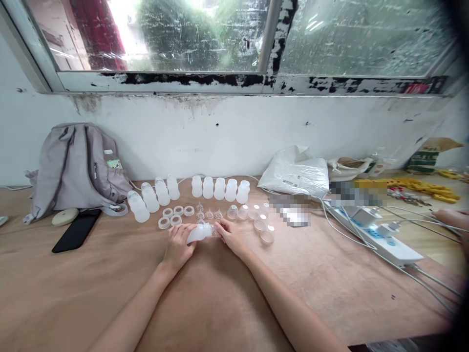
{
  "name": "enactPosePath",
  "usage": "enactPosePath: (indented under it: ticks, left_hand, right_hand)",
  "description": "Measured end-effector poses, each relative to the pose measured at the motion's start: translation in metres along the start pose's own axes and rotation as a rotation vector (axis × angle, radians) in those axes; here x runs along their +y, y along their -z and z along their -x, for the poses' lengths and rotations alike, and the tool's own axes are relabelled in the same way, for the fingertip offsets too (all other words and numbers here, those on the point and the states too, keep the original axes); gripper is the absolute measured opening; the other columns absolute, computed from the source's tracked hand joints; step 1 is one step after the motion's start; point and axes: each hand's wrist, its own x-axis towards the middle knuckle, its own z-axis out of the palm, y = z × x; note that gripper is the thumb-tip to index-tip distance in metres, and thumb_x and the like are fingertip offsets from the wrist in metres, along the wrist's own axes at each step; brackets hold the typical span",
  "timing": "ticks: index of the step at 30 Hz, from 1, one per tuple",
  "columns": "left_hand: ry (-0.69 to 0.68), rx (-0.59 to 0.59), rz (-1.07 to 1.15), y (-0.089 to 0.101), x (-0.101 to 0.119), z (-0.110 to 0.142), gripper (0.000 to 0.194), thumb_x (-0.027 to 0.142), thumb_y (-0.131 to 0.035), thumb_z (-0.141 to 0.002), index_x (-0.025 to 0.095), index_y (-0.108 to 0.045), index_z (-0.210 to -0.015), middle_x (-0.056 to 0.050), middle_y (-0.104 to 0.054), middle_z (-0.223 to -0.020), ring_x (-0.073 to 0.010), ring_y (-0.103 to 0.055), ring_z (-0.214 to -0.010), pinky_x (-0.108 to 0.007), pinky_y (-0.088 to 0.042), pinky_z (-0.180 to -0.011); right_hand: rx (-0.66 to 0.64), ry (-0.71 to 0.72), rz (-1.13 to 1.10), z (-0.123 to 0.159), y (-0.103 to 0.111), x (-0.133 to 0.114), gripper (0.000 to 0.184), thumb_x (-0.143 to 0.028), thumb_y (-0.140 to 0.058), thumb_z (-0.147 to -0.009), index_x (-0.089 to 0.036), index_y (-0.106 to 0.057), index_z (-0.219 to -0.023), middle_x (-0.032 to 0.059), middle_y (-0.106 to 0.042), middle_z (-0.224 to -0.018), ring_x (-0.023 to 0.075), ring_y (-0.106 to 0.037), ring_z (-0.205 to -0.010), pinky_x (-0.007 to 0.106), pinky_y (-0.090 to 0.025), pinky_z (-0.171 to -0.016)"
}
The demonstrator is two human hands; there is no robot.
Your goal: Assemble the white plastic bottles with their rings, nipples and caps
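Observation:
A milky white baby bottle lies tilted on its side in my left hand, with its mouth toward the right. My right hand pinches a clear silicone nipple against the bottle's mouth; how far it is seated I cannot tell. Just beyond my hands, several more nipples stand on the wooden table. White collar rings lie to their left, and clear dome caps curve round on the right. Behind them stand a row of bottles and another group of bottles.
At the left are a grey backpack, a black phone and a round cream case. A white plastic bag leans by the wall. Cables run from a power strip on the right, where another person's hand shows.

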Motion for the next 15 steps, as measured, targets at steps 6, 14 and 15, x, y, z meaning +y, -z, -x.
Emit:
enactPosePath:
  ticks: [6, 14, 15]
  left_hand:
    - [0.023, -0.052, 0.187, 0.000, 0.002, 0.001, 0.037, 0.022, -0.055, -0.071, 0.021, -0.051, -0.107, -0.006, -0.060, -0.103, -0.0227, -0.050, -0.095, -0.037, -0.035, -0.084]
    - [0.641, -0.458, 1.105, 0.011, 0.027, -0.006, 0.038, 0.046, -0.050, -0.074, 0.012, -0.057, -0.090, -0.007, -0.061, -0.079, -0.0158, -0.054, -0.066, -0.024, -0.038, -0.056]
    - [0.715, -0.512, 1.213, 0.012, 0.029, -0.006, 0.041, 0.048, -0.049, -0.074, 0.011, -0.057, -0.090, -0.007, -0.061, -0.077, -0.0149, -0.053, -0.062, -0.023, -0.037, -0.053]
  right_hand:
    - [0.107, -0.021, -0.100, -0.002, -0.002, 0.002, 0.040, -0.047, -0.044, -0.077, -0.019, -0.035, -0.051, -0.0052, -0.032, -0.048, 0.0083, -0.030, -0.045, 0.022, -0.024, -0.043]
    - [-0.287, -0.182, -0.778, 0.006, 0.001, -0.019, 0.034, -0.036, -0.058, -0.070, -0.020, -0.057, -0.100, 0.0059, -0.058, -0.093, 0.0161, -0.054, -0.078, 0.027, -0.043, -0.067]
    - [-0.323, -0.192, -0.797, 0.007, 0.000, -0.020, 0.034, -0.036, -0.058, -0.070, -0.018, -0.058, -0.099, 0.0074, -0.059, -0.095, 0.0175, -0.054, -0.081, 0.028, -0.043, -0.068]
